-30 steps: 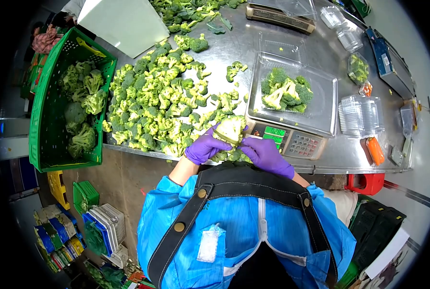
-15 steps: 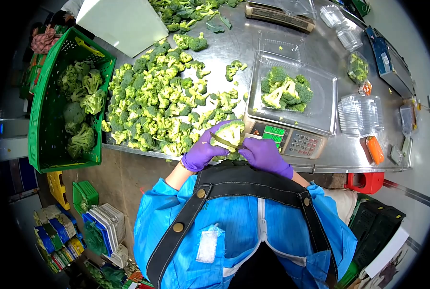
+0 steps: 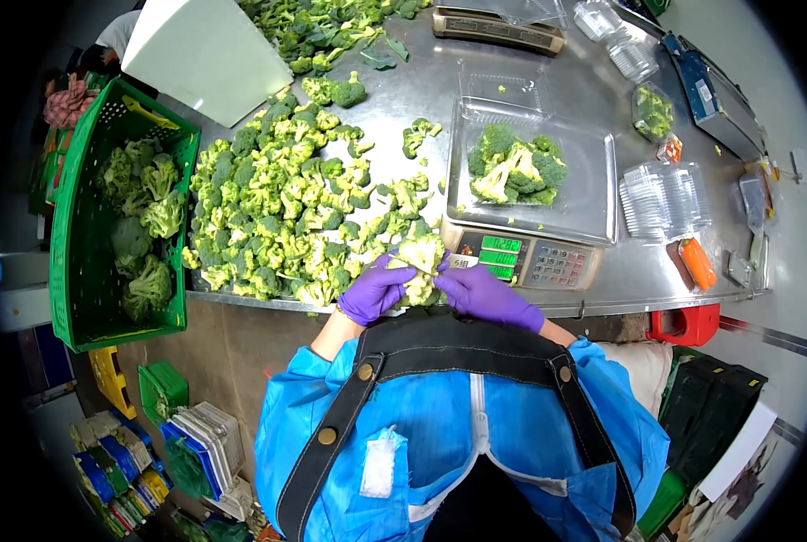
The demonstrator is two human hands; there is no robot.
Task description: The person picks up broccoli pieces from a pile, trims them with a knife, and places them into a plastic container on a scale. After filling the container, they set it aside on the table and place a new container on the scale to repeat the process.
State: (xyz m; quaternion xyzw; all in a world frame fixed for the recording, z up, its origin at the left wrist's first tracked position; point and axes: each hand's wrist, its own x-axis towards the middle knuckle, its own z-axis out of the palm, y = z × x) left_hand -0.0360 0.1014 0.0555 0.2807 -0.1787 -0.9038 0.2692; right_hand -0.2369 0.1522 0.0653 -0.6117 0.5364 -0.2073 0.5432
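Observation:
Both my hands wear purple gloves at the near edge of the steel table point(image 3: 593, 294). My left hand point(image 3: 378, 289) grips a pale green broccoli head point(image 3: 419, 256) from the left side. My right hand point(image 3: 485, 294) presses against the same head from the right; a thin blade seen earlier is hidden now. A big heap of cut broccoli florets point(image 3: 281, 212) lies just beyond and left of my hands. Right in front, a digital scale point(image 3: 521, 257) carries a clear tray with broccoli florets point(image 3: 512, 170).
A green crate point(image 3: 69, 262) of whole broccoli heads hangs off the table's left edge. Stacked clear containers point(image 3: 661, 199), an orange cutter point(image 3: 697, 262), a second scale point(image 3: 498, 32) and a white board point(image 3: 205, 54) sit farther out. Crates and stacked trays lie on the floor at lower left.
The broccoli head and both hands dropped slightly toward my body and the table's edge. The blade visible across the head earlier no longer shows.

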